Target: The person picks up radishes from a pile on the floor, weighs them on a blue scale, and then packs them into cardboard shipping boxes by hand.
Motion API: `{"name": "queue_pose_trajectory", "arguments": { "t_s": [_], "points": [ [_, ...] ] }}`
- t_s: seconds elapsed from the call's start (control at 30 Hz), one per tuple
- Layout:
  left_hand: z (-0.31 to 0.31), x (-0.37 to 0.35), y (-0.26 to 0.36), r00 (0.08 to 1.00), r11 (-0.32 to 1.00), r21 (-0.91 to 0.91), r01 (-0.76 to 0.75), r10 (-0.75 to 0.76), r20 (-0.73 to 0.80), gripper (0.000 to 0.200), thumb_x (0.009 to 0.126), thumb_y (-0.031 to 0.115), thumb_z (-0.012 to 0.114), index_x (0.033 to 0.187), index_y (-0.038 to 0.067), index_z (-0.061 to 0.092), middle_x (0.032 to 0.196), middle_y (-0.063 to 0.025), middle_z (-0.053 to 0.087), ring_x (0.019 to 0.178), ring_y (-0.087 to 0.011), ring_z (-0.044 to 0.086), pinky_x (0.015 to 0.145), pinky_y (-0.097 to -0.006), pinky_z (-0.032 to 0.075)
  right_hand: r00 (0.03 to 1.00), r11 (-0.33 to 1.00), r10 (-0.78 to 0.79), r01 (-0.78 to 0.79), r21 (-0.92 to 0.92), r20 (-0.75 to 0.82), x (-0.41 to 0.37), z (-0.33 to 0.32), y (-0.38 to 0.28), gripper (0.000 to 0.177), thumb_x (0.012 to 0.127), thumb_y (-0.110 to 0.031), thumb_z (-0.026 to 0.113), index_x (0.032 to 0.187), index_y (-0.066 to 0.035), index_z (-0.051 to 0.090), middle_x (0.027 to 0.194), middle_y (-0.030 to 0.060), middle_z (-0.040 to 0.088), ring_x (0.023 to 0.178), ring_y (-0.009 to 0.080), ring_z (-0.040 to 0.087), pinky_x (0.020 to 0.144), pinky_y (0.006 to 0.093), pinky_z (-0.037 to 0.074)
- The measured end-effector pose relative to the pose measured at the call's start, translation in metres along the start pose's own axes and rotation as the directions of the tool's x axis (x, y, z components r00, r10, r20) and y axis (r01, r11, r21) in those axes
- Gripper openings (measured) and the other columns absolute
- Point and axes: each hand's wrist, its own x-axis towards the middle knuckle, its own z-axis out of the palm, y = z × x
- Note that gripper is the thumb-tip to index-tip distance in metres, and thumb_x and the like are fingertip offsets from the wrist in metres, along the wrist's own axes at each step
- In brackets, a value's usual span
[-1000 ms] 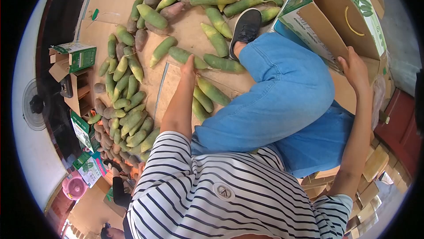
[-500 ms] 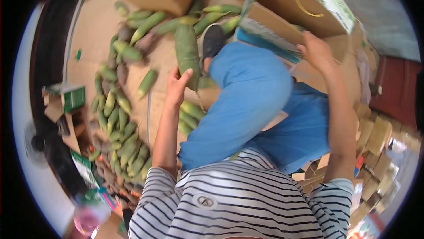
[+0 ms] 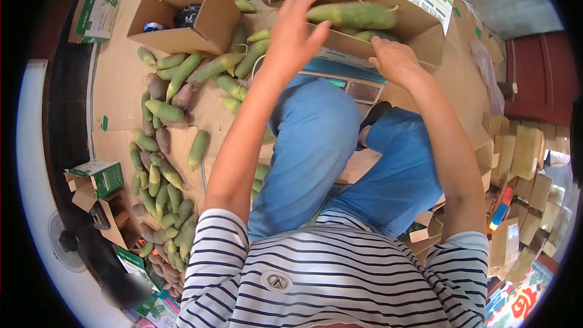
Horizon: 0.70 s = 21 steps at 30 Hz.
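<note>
A large green radish (image 3: 352, 16) lies level at the mouth of a long cardboard box (image 3: 419, 43), above other green radishes in it. My left hand (image 3: 296, 35) is at the radish's left end, slightly blurred, thumb and fingers spread apart. Whether it still touches the radish is hard to see. At the box's near wall, my right hand (image 3: 398, 64) grips the rim, fingertips over the edge and thumb outside. The box rests on a blue scale (image 3: 364, 88) with a lit green display, in front of my knees.
Many green radishes (image 3: 161, 197) and brownish ones lie in a curved pile on the left. A smaller open box (image 3: 182, 30) holding dark items stands at the back left. Stacked cardboard (image 3: 525, 152) is on the right, a fan (image 3: 67, 241) at far left.
My left hand has carried the green radish from beside my knee up and right to the box, and its fingers have spread. My right hand stays at the box rim. The view has shifted.
</note>
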Motion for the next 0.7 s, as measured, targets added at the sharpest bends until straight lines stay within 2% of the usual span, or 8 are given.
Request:
{"name": "queue_pose_trajectory", "arguments": {
  "t_s": [0.13, 0.17, 0.23, 0.3, 0.37, 0.47, 0.57, 0.7],
  "points": [
    [-0.014, -0.112, -0.054, 0.926, 0.922, 0.095, 0.376, -0.376, -0.018, 0.033, 0.08, 0.012, 0.063, 0.108, -0.001, 0.054, 0.098, -0.0156, 0.057, 0.095, -0.0251, 0.056, 0.083, -0.0348, 0.044, 1.0, 1.0, -0.003, 0.003, 0.03, 0.013, -0.002, 0.001, 0.005, 0.031, 0.083, -0.023, 0.06, 0.099, 0.001, 0.049, 0.095, 0.0201, 0.061, 0.092, 0.0347, 0.059, 0.076, 0.0437, 0.048],
    [-0.019, -0.147, -0.065, 0.877, 0.871, 0.138, 0.472, -0.48, 0.034, 0.035, 0.08, 0.019, 0.063, 0.108, -0.001, 0.054, 0.097, -0.0197, 0.057, 0.093, -0.0331, 0.055, 0.082, -0.0385, 0.044, 1.0, 0.999, -0.005, 0.004, 0.035, 0.015, -0.002, 0.0, 0.005, 0.031, 0.083, -0.023, 0.06, 0.099, 0.001, 0.048, 0.096, 0.0201, 0.061, 0.092, 0.0346, 0.059, 0.076, 0.0435, 0.048],
    [-0.026, -0.238, -0.116, 0.703, 0.732, 0.163, 0.662, -0.681, 0.204, 0.035, 0.082, 0.024, 0.061, 0.105, -0.001, 0.054, 0.096, -0.0228, 0.056, 0.091, -0.0376, 0.055, 0.079, -0.0421, 0.045, 0.999, 0.999, 0.031, -0.031, 0.01, 0.01, -0.003, -0.001, 0.003, 0.032, 0.084, -0.025, 0.059, 0.1, 0.0, 0.048, 0.096, 0.0188, 0.061, 0.093, 0.0341, 0.059, 0.078, 0.0428, 0.048],
    [-0.036, -0.317, -0.128, 0.592, 0.654, 0.342, 0.674, -0.756, 0.279, 0.036, 0.082, 0.028, 0.058, 0.104, -0.001, 0.053, 0.096, -0.0258, 0.055, 0.09, -0.042, 0.054, 0.076, -0.0462, 0.045, 1.0, 0.999, 0.024, -0.024, 0.023, 0.018, -0.004, -0.001, 0.003, 0.031, 0.084, -0.025, 0.058, 0.1, 0.0, 0.048, 0.097, 0.0184, 0.061, 0.094, 0.0338, 0.059, 0.079, 0.0425, 0.048],
    [-0.041, -0.389, -0.127, 0.389, 0.543, 0.683, 0.489, -0.836, 0.387, 0.035, 0.08, 0.027, 0.058, 0.103, 0.0, 0.055, 0.097, -0.0259, 0.057, 0.091, -0.0418, 0.056, 0.076, -0.0462, 0.046, 0.999, 0.999, 0.038, -0.038, 0.019, 0.024, -0.004, -0.002, 0.003, 0.031, 0.085, -0.025, 0.058, 0.1, 0.0, 0.048, 0.097, 0.018, 0.061, 0.094, 0.0334, 0.058, 0.079, 0.0422, 0.048],
    [-0.045, -0.451, -0.108, 0.13, 0.462, 0.838, 0.291, -0.887, 0.443, 0.036, 0.081, 0.027, 0.058, 0.103, 0.0, 0.055, 0.098, -0.0253, 0.057, 0.091, -0.0408, 0.056, 0.076, -0.0455, 0.046, 0.999, 0.999, 0.029, -0.028, 0.025, -0.019, -0.005, -0.001, 0.008, 0.028, 0.085, -0.024, 0.057, 0.1, -0.002, 0.047, 0.096, 0.0184, 0.061, 0.093, 0.0345, 0.058, 0.078, 0.0434, 0.047],
    [-0.051, -0.465, -0.103, 0.065, 0.431, 0.851, 0.298, -0.899, 0.433, 0.036, 0.081, 0.028, 0.058, 0.104, 0.0, 0.055, 0.098, -0.0248, 0.058, 0.092, -0.0398, 0.056, 0.077, -0.0447, 0.046, 0.999, 0.999, 0.037, -0.036, 0.032, -0.026, -0.003, -0.001, 0.01, 0.028, 0.085, -0.024, 0.056, 0.099, -0.002, 0.046, 0.095, 0.0183, 0.06, 0.093, 0.035, 0.057, 0.078, 0.0443, 0.046],
    [-0.053, -0.463, -0.107, 0.062, 0.438, 0.843, 0.312, -0.895, 0.442, 0.037, 0.082, 0.029, 0.058, 0.105, 0.0, 0.055, 0.099, -0.0242, 0.058, 0.092, -0.0384, 0.056, 0.077, -0.0437, 0.046, 1.0, 1.0, 0.008, -0.008, 0.02, -0.011, -0.003, -0.009, 0.004, 0.029, 0.085, -0.024, 0.057, 0.099, -0.002, 0.047, 0.095, 0.0183, 0.06, 0.093, 0.0347, 0.057, 0.078, 0.0444, 0.046]
  ]
}}
